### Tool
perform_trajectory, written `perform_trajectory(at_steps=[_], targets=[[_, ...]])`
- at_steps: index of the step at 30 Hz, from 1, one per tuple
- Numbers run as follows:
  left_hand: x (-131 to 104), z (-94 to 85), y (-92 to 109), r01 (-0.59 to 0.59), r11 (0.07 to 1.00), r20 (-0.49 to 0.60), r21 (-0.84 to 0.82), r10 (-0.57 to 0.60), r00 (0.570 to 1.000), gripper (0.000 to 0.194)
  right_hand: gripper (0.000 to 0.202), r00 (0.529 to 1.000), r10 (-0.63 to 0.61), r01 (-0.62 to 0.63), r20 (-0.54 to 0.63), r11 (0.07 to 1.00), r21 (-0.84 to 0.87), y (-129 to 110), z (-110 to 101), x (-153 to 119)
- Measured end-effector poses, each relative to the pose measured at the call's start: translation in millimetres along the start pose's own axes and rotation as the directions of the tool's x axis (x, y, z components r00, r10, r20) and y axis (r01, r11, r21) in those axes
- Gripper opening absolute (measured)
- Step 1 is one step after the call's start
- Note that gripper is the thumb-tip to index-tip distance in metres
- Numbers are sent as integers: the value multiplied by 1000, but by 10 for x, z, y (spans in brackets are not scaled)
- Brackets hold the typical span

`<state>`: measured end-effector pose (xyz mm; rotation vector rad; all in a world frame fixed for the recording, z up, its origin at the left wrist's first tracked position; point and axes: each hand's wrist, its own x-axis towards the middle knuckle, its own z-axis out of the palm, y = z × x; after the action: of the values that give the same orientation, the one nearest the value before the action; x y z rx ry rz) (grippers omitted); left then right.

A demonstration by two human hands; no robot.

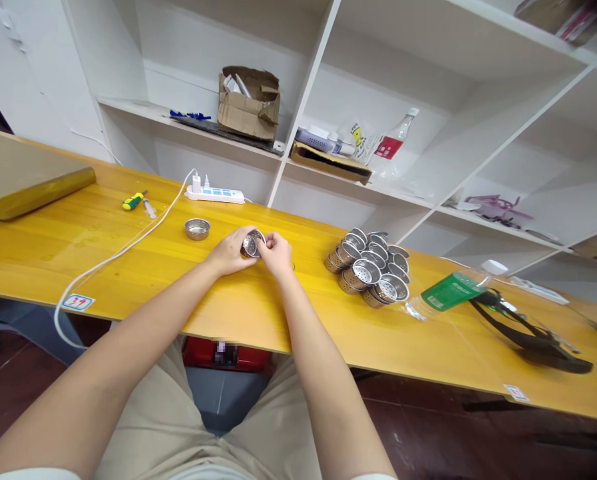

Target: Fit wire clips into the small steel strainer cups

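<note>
Between my two hands is a small perforated metal strainer cup [251, 245], tilted so that its inside faces up and right. My left hand [232, 253] wraps round its left side. On the right rim, the thumb and fingers of my right hand [277, 254] are pinched together. A single metal cup [197, 230] of the same kind stands upright on the table to the left. Several stacks of these strainer cups [365, 272] stand to the right of my hands.
The yellow table [228, 300] holds a power strip [215, 194], a white cable [123, 252], a screwdriver [134, 200] and a cardboard box [33, 177]. At right lie a green-labelled bottle [453, 291] and a black strap [528, 337]. White shelves [298, 93] rise behind.
</note>
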<state>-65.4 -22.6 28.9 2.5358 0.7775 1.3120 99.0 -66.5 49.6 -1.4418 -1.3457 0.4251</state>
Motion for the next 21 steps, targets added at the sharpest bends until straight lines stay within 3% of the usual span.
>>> perform_trajectory(at_steps=[8,15,21], targets=[[30,-44,77,-61,993,10,100,60,998,66,22,991,-107,98,-80,990,-106,2,43,-45],[26,-23,91,-106,983,12,153,105,994,67,26,991,-100,90,-88,989,-114,-12,51,-70],[87,-164,-14,-74,980,-124,187,98,987,63,36,977,-132,117,-165,988,-100,-16,42,-64]])
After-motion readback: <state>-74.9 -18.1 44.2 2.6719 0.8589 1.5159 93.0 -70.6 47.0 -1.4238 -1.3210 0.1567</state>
